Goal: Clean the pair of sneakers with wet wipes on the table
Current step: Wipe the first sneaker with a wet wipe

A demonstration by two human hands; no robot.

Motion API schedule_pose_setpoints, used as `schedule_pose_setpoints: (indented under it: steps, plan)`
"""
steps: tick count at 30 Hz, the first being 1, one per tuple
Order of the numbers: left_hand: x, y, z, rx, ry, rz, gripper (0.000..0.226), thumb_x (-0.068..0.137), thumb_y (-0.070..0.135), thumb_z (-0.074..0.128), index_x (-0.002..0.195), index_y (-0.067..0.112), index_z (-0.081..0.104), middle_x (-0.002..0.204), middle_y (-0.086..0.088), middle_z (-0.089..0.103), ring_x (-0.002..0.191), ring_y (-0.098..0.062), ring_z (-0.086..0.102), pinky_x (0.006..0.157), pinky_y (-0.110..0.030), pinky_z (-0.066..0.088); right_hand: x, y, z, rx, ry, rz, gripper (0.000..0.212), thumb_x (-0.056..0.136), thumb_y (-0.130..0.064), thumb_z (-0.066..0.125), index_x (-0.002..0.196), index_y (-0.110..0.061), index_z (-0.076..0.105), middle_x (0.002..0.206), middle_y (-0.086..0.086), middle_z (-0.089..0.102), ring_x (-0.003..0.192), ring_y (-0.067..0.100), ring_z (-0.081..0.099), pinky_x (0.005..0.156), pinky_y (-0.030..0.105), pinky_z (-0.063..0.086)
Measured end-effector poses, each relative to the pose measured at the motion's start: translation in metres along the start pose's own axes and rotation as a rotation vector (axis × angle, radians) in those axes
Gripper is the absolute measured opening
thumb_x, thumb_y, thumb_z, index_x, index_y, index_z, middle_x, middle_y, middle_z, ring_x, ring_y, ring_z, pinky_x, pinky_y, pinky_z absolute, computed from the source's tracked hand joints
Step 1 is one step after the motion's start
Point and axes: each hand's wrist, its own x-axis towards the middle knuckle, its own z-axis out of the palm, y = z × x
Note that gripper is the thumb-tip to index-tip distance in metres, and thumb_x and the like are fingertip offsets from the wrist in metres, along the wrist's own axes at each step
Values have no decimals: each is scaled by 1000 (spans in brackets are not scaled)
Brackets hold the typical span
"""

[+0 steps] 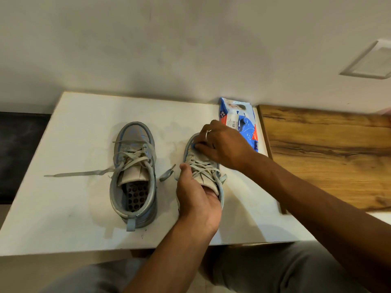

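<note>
Knees in grey trousers point(264, 269) sat under the near edge of the white counter point(63, 225). Open room lay along the counter's left side & front strip. To the rt, a wood-grain top point(328, 161) butted against it. Left hand point(197, 199) gripped the held sneaker point(204, 166) at its collar, fingers tucked inside the opening. The other sneaker point(133, 172) stood apart to the left, its lace point(78, 173) trailing toward the left edge. Right hand point(222, 144) lay over the held sneaker's toe, fingers curled; couldn't tell if they pinched a wipe. Wipes pack point(239, 121) lay beyond, at the back edge by the wall point(169, 49).
</note>
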Motion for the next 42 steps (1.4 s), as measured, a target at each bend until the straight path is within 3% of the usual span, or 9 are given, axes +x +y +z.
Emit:
schedule_pose_setpoints:
  steps: [6,11,15,19,24,28,32,36,42]
  plan:
    - [-1,1,2,0,11,4,39,100,37,42,119,9,61,117,-17,65,109,-31,63,101,-44,46,12,15,-5,-132,72,-3,22,89,-17,60,106,-15,74,100,6,68,87,25,57,66,43,52]
    - [0,-1,1,7,10,10,38,99,38,43,119,10,60,116,-17,65,109,-31,63,102,-45,45,10,2,-3,-86,-57,-239,21,91,-18,59,107,-21,73,104,-1,67,89,20,54,68,36,47]
    - [-1,1,1,6,16,6,38,99,37,43,120,9,60,116,-17,66,108,-30,63,101,-43,46,20,20,-7,-173,40,-105,22,91,-15,60,106,-19,74,103,1,68,88,21,55,67,43,50]
    - [-1,0,1,1,-3,10,40,99,38,43,124,10,58,119,-17,64,111,-31,62,103,-45,44,16,0,0,-123,-80,-284,23,91,-19,55,105,-19,74,105,0,67,90,22,55,67,40,47]
    - [-1,1,1,-1,7,-8,39,99,37,44,121,8,59,119,-18,65,110,-30,62,102,-43,45,21,17,-10,-154,28,-98,22,88,-12,62,104,-20,75,101,2,68,86,22,55,67,42,50]
    - [1,-1,0,-12,-31,-8,42,99,39,42,125,10,58,120,-17,64,113,-32,61,105,-46,42,7,0,-5,-68,-80,-229,22,91,-22,57,104,-20,75,104,1,67,88,21,56,68,36,49]
    - [0,-1,1,6,-24,-21,43,100,39,41,124,9,58,121,-17,64,114,-31,60,104,-46,43,11,18,-12,-150,51,-39,22,89,-17,59,104,-15,75,100,6,69,84,24,57,66,42,51]
    - [2,-2,-1,3,-47,-7,43,99,40,41,127,11,56,121,-18,63,114,-32,60,105,-46,42,5,-3,-5,-64,-72,-212,22,90,-25,58,104,-21,75,102,0,68,88,21,57,68,36,48]
    - [1,-1,0,9,-24,-3,41,100,38,42,125,9,58,121,-18,64,114,-31,60,103,-44,44,6,12,-6,-124,43,-36,21,90,-18,62,106,-16,75,102,5,68,86,23,57,67,41,52]
